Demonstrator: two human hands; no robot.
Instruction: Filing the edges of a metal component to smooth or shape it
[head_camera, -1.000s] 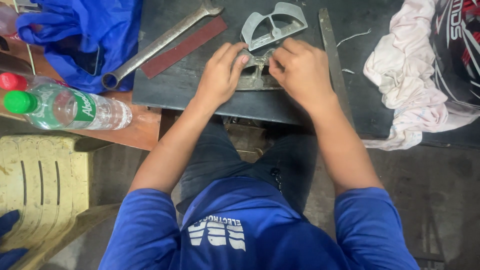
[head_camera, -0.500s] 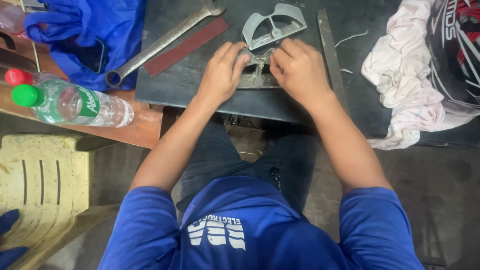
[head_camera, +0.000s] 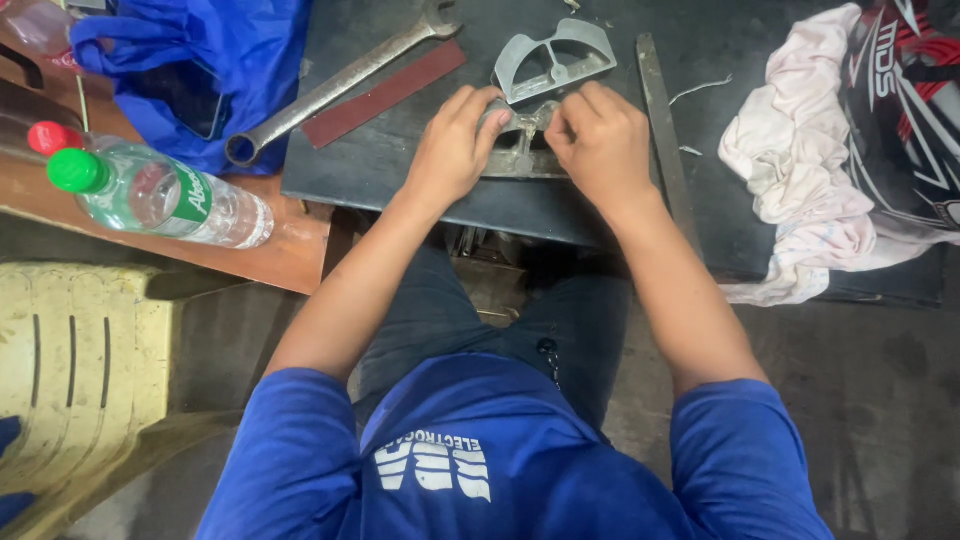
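Your left hand (head_camera: 452, 150) and your right hand (head_camera: 600, 145) are both curled down onto the small grey metal part (head_camera: 520, 145) that lies near the front edge of the dark work plate (head_camera: 400, 165), your fingertips pinching it from nine and three o'clock; most of it is covered by your fingers, so you cannot tell from here exactly how each hand bears on it. Just beyond it, at twelve o'clock, sits the grey cast-metal bracket with two window-like openings (head_camera: 555, 60), close to or touching the part, not yet joined to it as far as can be seen. The long steel ring spanner (head_camera: 335, 85) and the reddish-brown strip of abrasive paper (head_camera: 385, 90) lie at ten o'clock, untouched, and the flat steel bar (head_camera: 662, 130) lies at three o'clock. By my reading you are in the middle of the hand work on the small part: nothing looks finished, and the tools are idle.
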